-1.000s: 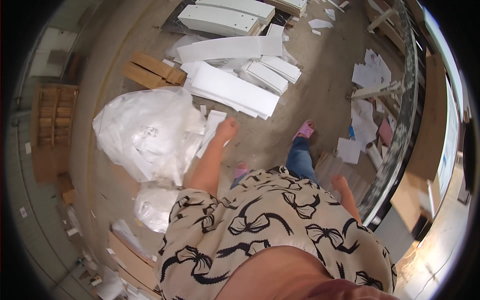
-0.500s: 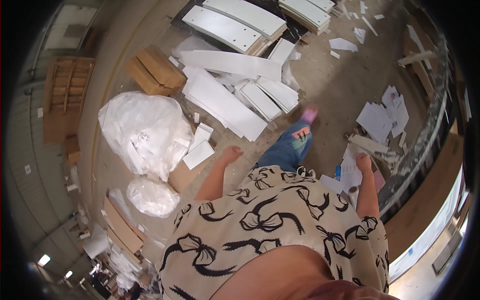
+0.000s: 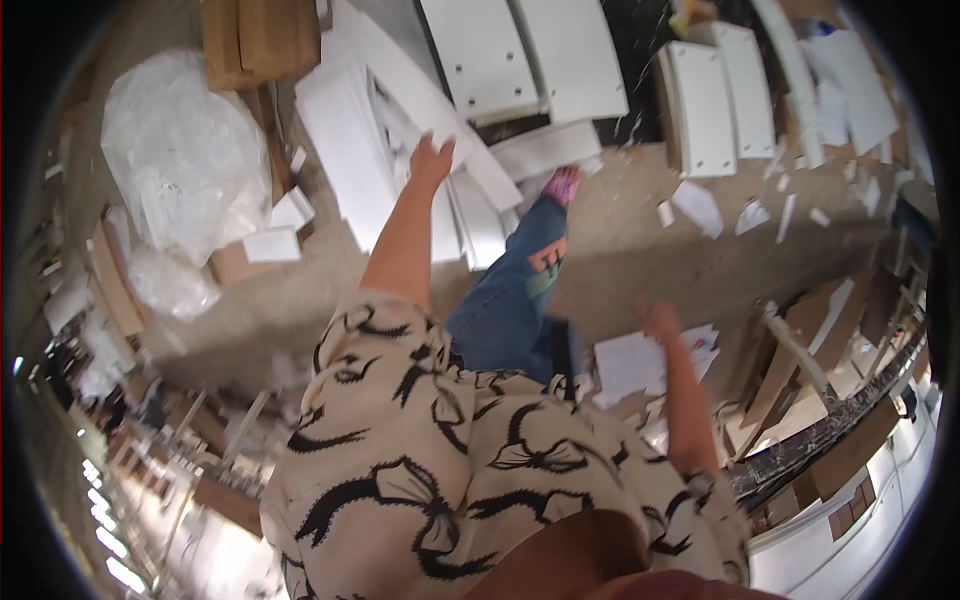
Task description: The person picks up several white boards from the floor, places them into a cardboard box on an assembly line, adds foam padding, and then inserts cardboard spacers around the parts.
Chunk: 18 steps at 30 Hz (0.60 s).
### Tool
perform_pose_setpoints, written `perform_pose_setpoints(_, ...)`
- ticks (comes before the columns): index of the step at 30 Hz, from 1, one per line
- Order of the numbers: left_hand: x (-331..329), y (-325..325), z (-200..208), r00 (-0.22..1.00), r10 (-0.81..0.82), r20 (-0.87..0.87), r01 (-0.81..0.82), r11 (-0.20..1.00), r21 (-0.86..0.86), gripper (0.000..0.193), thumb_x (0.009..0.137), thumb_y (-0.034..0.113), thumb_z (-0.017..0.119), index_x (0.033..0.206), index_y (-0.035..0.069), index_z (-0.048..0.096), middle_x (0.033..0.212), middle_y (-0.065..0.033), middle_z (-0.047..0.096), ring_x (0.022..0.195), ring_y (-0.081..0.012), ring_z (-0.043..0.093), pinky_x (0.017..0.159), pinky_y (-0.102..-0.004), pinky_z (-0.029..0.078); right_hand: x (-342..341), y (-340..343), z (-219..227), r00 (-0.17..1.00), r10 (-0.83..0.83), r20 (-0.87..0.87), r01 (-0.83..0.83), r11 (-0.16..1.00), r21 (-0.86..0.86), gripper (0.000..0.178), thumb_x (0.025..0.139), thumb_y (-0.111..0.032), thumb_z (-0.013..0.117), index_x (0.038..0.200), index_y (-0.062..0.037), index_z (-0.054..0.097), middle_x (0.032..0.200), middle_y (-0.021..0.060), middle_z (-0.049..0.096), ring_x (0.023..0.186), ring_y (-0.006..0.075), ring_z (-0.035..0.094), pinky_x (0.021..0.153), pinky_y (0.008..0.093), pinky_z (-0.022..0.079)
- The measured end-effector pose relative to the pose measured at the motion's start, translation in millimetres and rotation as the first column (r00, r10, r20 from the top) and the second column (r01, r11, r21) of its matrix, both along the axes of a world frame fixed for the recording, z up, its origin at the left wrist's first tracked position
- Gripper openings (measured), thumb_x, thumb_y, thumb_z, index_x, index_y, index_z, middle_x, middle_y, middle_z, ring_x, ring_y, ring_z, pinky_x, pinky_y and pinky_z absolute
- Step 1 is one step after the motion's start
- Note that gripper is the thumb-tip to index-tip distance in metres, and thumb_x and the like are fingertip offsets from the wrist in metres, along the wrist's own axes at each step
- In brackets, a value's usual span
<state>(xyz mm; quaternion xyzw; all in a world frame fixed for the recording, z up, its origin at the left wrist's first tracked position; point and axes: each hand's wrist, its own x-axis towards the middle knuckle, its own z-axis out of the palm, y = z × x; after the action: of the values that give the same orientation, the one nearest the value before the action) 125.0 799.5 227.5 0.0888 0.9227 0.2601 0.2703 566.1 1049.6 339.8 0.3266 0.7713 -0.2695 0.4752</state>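
Where left fingers (image 3: pixel 425 146)—flat white boards (image 3: pixel 343 150).

The left hand (image 3: pixel 430 165) hides part of the white boards (image 3: pixel 348 150) behind its fingers, and whether they touch cannot be told. Motion blurs the right hand (image 3: pixel 658 320), its forearm covering some of the white papers (image 3: pixel 622 365) just below the fingers. Beyond the left fingers, the top edge crops brown cartons (image 3: pixel 268 45) and drilled white panels (image 3: pixel 482 65).
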Motion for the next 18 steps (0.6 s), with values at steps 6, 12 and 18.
perform_pose_setpoints(6,-77,66,-53,0.967,0.245,0.073,-0.230,0.959,-0.163,0.087,0.075,0.053,0.064,0.134,-0.004,0.035,0.119,-0.0246,0.055,0.112,-0.0319,0.053,0.094,-0.0355,0.042,-218,167,-95,0.917,-0.224,-0.331,0.276,0.954,0.117,0.068,0.079,-0.049,0.063,0.124,-0.0005,0.050,0.114,0.0196,0.059,0.107,0.0338,0.056,0.090,0.0394,0.045)
perform_pose_setpoints(12,-60,114,-84,0.897,0.419,0.140,-0.400,0.905,-0.143,0.065,0.072,0.050,0.071,0.110,-0.002,0.059,0.089,-0.0097,0.064,0.083,-0.0201,0.060,0.074,-0.0311,0.047,-330,200,-188,0.880,-0.057,-0.471,0.140,0.980,0.142,0.094,0.073,-0.062,0.063,0.135,0.0030,0.033,0.126,0.0266,0.047,0.114,0.0367,0.049,0.094,0.0396,0.041)
perform_pose_setpoints(18,-30,97,-61,0.881,0.458,0.118,-0.460,0.888,-0.007,0.046,0.070,0.040,0.075,0.096,0.003,0.066,0.081,-0.0078,0.066,0.069,-0.0199,0.062,0.067,-0.0309,0.047,-333,202,-212,0.721,-0.403,-0.564,0.281,0.914,-0.294,0.086,0.072,-0.049,0.072,0.135,-0.0021,0.035,0.115,0.0176,0.057,0.104,0.0253,0.056,0.089,0.0331,0.044)
